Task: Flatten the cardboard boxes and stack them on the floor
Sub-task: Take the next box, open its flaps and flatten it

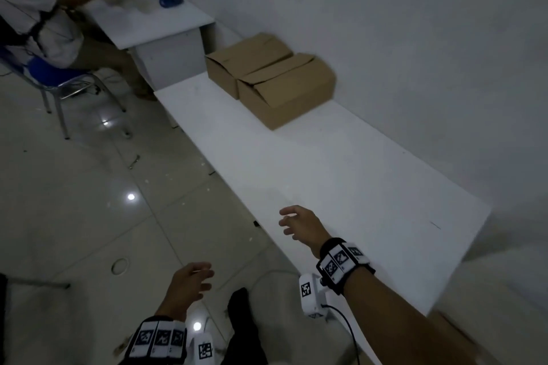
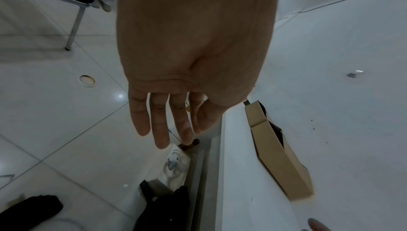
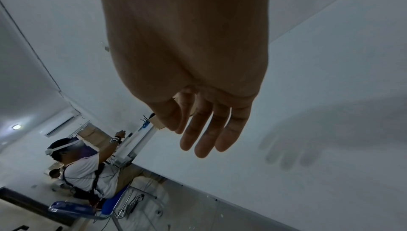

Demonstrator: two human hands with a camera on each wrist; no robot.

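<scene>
Two brown cardboard boxes stand side by side at the far end of the long white table (image 1: 326, 172), against the wall: the nearer box (image 1: 284, 89) and the farther box (image 1: 249, 61), both with their top flaps folded shut. My right hand (image 1: 289, 221) hovers over the table's near part, fingers spread and relaxed, holding nothing. My left hand (image 1: 204, 281) hangs over the tiled floor (image 1: 74, 216), also with nothing in it. In the left wrist view my left hand (image 2: 167, 121) shows straight fingers, with the boxes (image 2: 277, 151) beyond. The right wrist view shows my right hand (image 3: 204, 130) with loose fingers above the table.
Another person (image 1: 35, 9) sits on a blue chair (image 1: 59, 77) at a small white desk (image 1: 166, 24) beyond the boxes. A white wall (image 1: 415, 38) runs along the table's right side. A small ring (image 1: 120, 265) lies on the floor.
</scene>
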